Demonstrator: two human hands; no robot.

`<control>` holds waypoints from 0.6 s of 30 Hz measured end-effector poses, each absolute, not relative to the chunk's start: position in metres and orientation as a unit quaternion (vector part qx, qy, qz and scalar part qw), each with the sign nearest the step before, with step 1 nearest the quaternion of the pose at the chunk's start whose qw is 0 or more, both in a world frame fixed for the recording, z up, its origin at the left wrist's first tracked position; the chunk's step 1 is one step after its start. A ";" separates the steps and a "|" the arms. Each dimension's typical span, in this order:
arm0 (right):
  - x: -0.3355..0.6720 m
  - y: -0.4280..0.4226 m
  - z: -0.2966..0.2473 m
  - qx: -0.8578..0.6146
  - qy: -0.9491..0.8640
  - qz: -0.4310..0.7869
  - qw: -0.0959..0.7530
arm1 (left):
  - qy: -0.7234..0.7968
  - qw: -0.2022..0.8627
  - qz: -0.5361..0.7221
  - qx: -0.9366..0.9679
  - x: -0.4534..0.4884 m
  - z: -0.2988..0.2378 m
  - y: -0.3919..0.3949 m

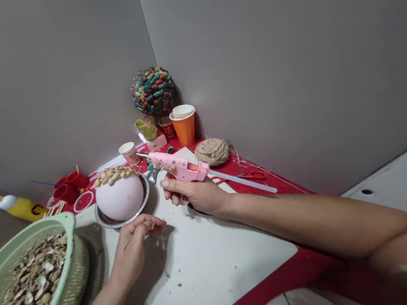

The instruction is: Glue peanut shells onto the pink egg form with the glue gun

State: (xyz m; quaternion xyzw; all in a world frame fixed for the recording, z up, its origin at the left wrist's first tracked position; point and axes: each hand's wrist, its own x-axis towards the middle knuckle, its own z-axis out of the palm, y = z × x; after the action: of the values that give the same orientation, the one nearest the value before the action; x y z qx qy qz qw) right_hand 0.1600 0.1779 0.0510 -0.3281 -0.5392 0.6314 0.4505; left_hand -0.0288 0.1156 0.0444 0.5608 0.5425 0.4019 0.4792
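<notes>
My right hand is closed around the handle of a pink hot glue gun. Its metal nozzle points left, above the ball's right side, and a long translucent glue stick sticks out of its back. My left hand is closed in a pinch, with a small pale shell piece at the fingertips, partly hidden. Just beyond it, a white ball sits in a metal bowl. Tan nutshells cover the ball's top; its lower part is bare.
At left stands a green basket of shell halves. Behind are red cups, a paper cup, orange cups and a multicoloured ball. Twine and red-handled scissors lie right. A white board covers red cloth.
</notes>
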 end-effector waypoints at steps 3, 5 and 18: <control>0.160 0.179 0.049 -0.329 -0.542 0.632 0.446 | 0.520 0.514 0.411 0.544 -0.029 0.042 0.116; 0.160 0.179 0.048 -0.325 -0.543 0.636 0.441 | 0.502 0.550 0.431 0.509 -0.027 0.043 0.115; 0.155 0.169 0.044 -0.198 -0.597 0.713 0.311 | 0.442 0.645 0.420 0.461 -0.017 0.046 0.111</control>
State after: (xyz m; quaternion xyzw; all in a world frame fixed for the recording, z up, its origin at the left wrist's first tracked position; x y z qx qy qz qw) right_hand 0.1547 0.1693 0.0438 -0.1975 -0.5968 0.7130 0.3106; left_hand -0.0175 0.1105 0.0458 0.4605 0.4420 0.4199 0.6452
